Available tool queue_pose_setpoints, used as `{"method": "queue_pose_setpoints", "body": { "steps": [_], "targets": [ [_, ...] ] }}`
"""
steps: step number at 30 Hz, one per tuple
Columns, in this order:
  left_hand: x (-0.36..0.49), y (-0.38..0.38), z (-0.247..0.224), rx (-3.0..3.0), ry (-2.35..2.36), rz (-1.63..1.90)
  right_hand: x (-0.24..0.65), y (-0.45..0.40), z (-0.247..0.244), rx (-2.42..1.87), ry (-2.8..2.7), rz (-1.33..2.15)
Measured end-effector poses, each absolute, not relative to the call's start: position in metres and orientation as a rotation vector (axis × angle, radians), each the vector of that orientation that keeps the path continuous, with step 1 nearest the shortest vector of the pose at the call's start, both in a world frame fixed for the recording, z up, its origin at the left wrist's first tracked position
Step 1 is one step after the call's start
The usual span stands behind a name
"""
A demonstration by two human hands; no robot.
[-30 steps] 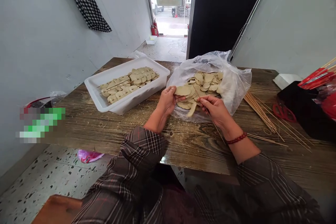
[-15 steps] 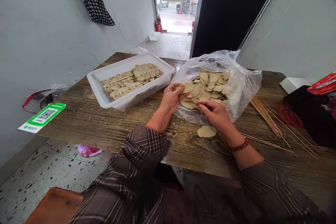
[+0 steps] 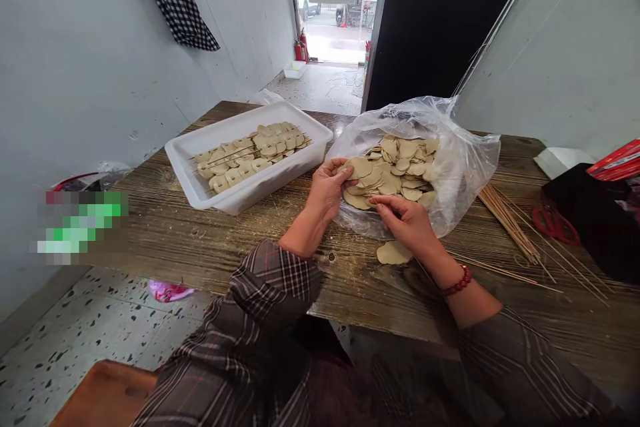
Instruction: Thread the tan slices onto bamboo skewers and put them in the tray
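My left hand (image 3: pixel 330 185) pinches a flat, beige slice (image 3: pixel 359 169) at the near left edge of a heap of like slices (image 3: pixel 407 160). The heap lies in a clear plastic bag (image 3: pixel 470 147). Close by on the right, the fingers of my right hand (image 3: pixel 406 219) are pinched round a thin wooden skewer (image 3: pixel 424 269); its back end shows below my palm and its tip is near the slices. One loose slice (image 3: pixel 393 253) lies on the table just under my right hand.
A white plastic tub (image 3: pixel 240 203) with skewered slices stands left on the wooden table (image 3: pixel 200 240). To the right lie a bundle of bare skewers (image 3: pixel 513 227), red-handled scissors (image 3: pixel 555 225) and a black box (image 3: pixel 595 240). A pixelated green-white card (image 3: pixel 80 230) is at the left edge.
My right hand has shifted slightly left, closer to the slice in my left hand. My left hand stays nearly in place, and the tub and bag stay put.
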State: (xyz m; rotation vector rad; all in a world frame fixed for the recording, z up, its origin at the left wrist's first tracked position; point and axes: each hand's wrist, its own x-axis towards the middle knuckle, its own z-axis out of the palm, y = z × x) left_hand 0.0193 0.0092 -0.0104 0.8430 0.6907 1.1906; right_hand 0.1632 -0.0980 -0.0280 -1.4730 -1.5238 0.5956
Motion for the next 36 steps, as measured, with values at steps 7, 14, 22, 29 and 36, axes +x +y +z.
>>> {"method": "queue_pose_setpoints", "body": {
  "steps": [7,14,22,29,36],
  "targets": [
    [0.0182,0.0089,-0.0098,0.877,0.667,1.201,0.1634,-0.098,-0.0284,-1.497,-1.47,0.616],
    [0.0172,0.0097,-0.0098,0.959,0.681,1.232,0.1648,-0.0972,-0.0309,-1.498,-1.47,0.609],
    [0.0194,0.0101,-0.0118,1.092,0.729,1.26,0.1654,-0.0964,-0.031,-1.49,-1.452,0.627],
    [0.0193,0.0085,-0.01,1.166,0.765,1.255,0.1654,-0.0959,-0.0316,-1.489,-1.459,0.616],
    [0.0195,0.007,-0.0098,1.209,0.82,1.24,0.1656,-0.0956,-0.033,-1.486,-1.478,0.582]
  ]
}}
